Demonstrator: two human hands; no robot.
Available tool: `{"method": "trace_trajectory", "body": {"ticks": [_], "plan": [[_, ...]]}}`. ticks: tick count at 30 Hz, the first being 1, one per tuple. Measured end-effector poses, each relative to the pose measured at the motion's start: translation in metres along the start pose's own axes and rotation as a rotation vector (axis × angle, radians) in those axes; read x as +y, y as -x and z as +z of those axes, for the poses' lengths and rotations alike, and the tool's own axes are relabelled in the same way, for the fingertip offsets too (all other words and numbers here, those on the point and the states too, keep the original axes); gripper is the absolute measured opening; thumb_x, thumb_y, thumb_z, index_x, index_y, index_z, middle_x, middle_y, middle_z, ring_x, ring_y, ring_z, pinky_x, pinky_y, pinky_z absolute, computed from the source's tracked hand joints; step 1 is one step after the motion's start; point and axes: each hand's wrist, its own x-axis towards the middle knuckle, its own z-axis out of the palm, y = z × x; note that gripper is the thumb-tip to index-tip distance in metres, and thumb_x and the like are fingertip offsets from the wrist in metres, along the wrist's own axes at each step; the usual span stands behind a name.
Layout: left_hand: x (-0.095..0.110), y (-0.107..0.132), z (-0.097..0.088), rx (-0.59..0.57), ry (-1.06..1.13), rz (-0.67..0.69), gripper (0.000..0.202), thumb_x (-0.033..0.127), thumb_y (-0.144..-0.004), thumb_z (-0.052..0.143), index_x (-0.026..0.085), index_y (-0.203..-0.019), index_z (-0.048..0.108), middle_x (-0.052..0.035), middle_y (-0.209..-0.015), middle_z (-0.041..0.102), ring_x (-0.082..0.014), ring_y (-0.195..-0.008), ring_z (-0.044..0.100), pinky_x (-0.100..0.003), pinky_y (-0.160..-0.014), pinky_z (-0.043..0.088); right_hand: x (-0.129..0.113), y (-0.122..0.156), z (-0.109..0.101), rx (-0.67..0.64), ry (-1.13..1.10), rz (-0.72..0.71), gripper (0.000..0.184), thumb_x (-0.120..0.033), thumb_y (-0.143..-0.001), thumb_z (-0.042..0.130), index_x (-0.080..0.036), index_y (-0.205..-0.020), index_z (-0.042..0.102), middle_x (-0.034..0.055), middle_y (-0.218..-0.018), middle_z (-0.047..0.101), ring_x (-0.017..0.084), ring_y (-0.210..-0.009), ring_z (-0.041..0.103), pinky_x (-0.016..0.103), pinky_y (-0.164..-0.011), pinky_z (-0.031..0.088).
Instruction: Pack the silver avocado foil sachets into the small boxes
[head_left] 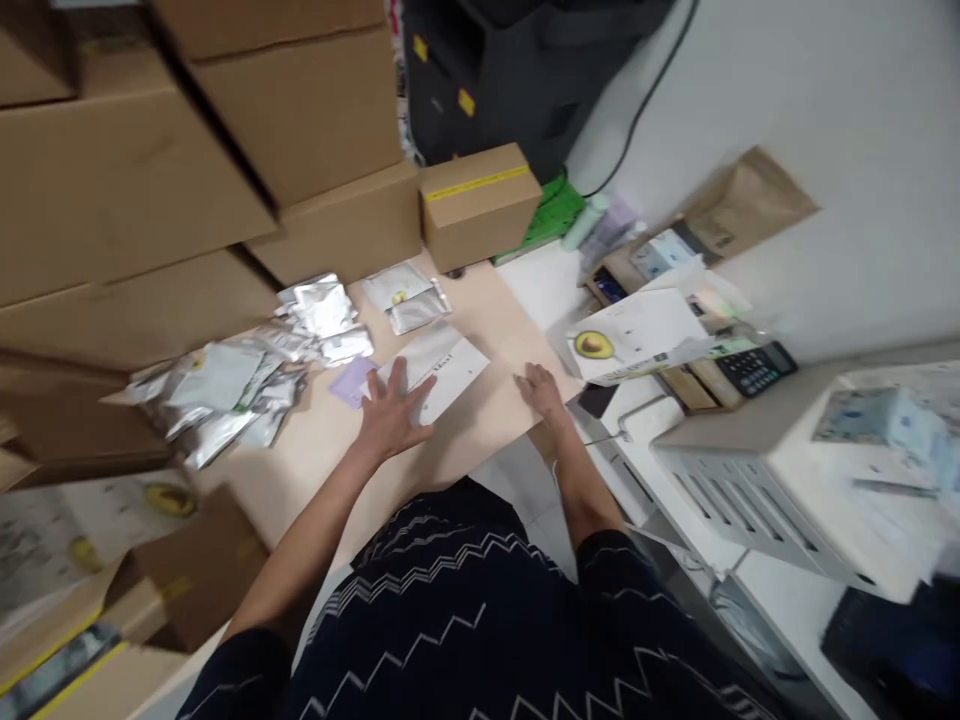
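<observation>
Left hand (pixel 391 412) spread flat, palm down on white envelope (pixel 435 375) on desk (pixel 480 420). Right hand (pixel 541 388) open, flat on desk, just right of envelope. Purple card (pixel 351 382), foil pouches (pixel 247 385) left of left hand.

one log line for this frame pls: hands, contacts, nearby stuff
left hand: open, flat on white packet | right hand: open, flat on table, holds nothing | nearby: silver pouches, purple card, calculator

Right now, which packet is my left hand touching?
The large white flat packet with dark lettering, lying under your left hand. The silver sachets lie apart, heaped farther left.
</observation>
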Motion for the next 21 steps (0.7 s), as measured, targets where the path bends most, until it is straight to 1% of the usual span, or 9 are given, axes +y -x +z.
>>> {"method": "trace_trajectory", "body": {"ticks": [2,4,6,8,9,10,12,15,21], "plan": [[0.002,-0.021,0.001,0.009,-0.001,0.02,0.09,0.051,-0.061,0.087,0.043,-0.144,0.053,-0.0076,-0.168,0.015,-0.0636,-0.142,0.01,-0.081,-0.092,0.04,0.009,0.0,0.004,0.063,0.025,0.067,0.028,-0.035,-0.089,0.057,-0.017,-0.105,0.071,0.0154,-0.115,0.07,0.024,-0.115,0.062,0.041,-0.102,0.047],[0.008,-0.044,0.001,-0.001,-0.003,0.033,0.09,0.052,-0.061,0.087,0.043,-0.144,0.052,-0.0069,-0.168,0.014,-0.0635,-0.142,0.009,-0.081,-0.093,0.04,0.024,0.0,-0.015,0.184,0.052,0.176,0.034,-0.038,-0.096,0.048,-0.015,-0.107,0.07,0.0183,-0.115,0.067,0.026,-0.116,0.059,0.043,-0.103,0.045],[0.017,-0.069,0.001,-0.041,-0.024,0.039,0.091,0.052,-0.062,0.086,0.044,-0.146,0.05,-0.0065,-0.169,0.012,-0.0641,-0.143,0.008,-0.082,-0.093,0.038,0.045,-0.001,-0.052,0.42,0.119,0.322,0.047,-0.047,-0.098,0.042,-0.009,-0.116,0.066,0.0249,-0.123,0.06,0.032,-0.124,0.053,0.051,-0.106,0.041],[0.03,-0.096,0.0,-0.088,-0.059,0.042,0.093,0.054,-0.064,0.084,0.044,-0.148,0.046,-0.006,-0.169,0.008,-0.0645,-0.144,0.005,-0.083,-0.095,0.036,0.067,-0.007,-0.094,0.678,0.203,0.413,0.066,-0.059,-0.093,0.048,-0.005,-0.131,0.057,0.0305,-0.135,0.048,0.038,-0.135,0.039,0.059,-0.11,0.033],[0.037,-0.111,0.0,-0.111,-0.074,0.045,0.093,0.055,-0.066,0.082,0.043,-0.15,0.044,-0.0056,-0.17,0.005,-0.0644,-0.144,0.003,-0.083,-0.096,0.035,0.077,-0.012,-0.112,0.753,0.225,0.411,0.077,-0.064,-0.088,0.055,-0.005,-0.137,0.052,0.0306,-0.14,0.043,0.04,-0.139,0.033,0.061,-0.111,0.03],[0.045,-0.125,0.0,-0.135,-0.086,0.051,0.093,0.057,-0.068,0.08,0.043,-0.151,0.042,-0.0054,-0.17,0.003,-0.0638,-0.145,0.001,-0.082,-0.098,0.034,0.087,-0.017,-0.126,0.77,0.212,0.385,0.083,-0.067,-0.083,0.06,-0.007,-0.14,0.051,0.029,-0.142,0.041,0.041,-0.14,0.031,0.062,-0.112,0.029],[0.061,-0.153,0.002,-0.188,-0.103,0.073,0.092,0.062,-0.072,0.075,0.042,-0.154,0.037,-0.0053,-0.171,0.0,-0.0615,-0.147,-0.004,-0.08,-0.102,0.032,0.103,-0.028,-0.144,0.643,0.09,0.283,0.079,-0.067,-0.078,0.065,-0.013,-0.135,0.056,0.0234,-0.14,0.044,0.038,-0.137,0.036,0.058,-0.11,0.033],[0.086,-0.189,0.011,-0.199,-0.109,0.095,0.086,0.062,-0.08,0.069,0.039,-0.155,0.035,-0.0061,-0.171,0.0,-0.0558,-0.15,-0.012,-0.077,-0.109,0.027,0.111,-0.038,-0.143,0.391,-0.066,0.155,0.063,-0.064,-0.076,0.068,-0.017,-0.118,0.067,0.0166,-0.128,0.05,0.032,-0.121,0.05,0.049,-0.102,0.043],[0.116,-0.251,0.035,0.021,0.002,0.077,0.06,0.038,-0.094,0.059,0.028,-0.152,0.045,-0.008,-0.17,0.016,-0.0399,-0.156,-0.003,-0.059,-0.119,0.029,0.087,-0.032,-0.12,0.265,0.208,0.065,0.061,-0.046,-0.07,0.075,-0.015,-0.122,0.066,0.0172,-0.12,0.048,0.038,-0.122,0.043,0.059,-0.106,0.034]]}}
